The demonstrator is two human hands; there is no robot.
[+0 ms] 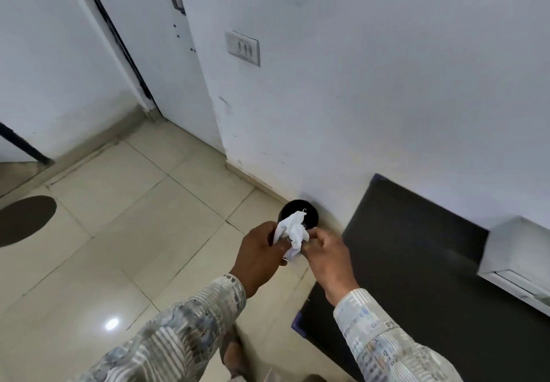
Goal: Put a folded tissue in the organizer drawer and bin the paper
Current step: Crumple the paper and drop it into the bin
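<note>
Here, a crumpled white paper (291, 234) is held between both hands directly above a small round black bin (300, 211), which stands on the tiled floor (125, 233) against the foot of the white wall (372, 84). The left hand (262, 258) has its fingers curled closed around the paper's left and lower part, so the wad bulges out above its thumb. The right hand (327, 258) pinches the paper's right edge with thumb and fingertips drawn together, the other fingers folded in. The paper overlaps the near rim of the bin in this view and covers part of its dark opening; whether it touches the rim cannot be told. Just right of the bin, a black tabletop (431, 277) runs along the same wall, and a white drawer organizer (520, 259) sits on it at the far right edge of the view, well apart from the bin. Both forearms wear patterned grey-and-white sleeves (184, 331). On the wall above and left of the bin is a switch plate (242, 48), with a white door (166, 54) further left.
</note>
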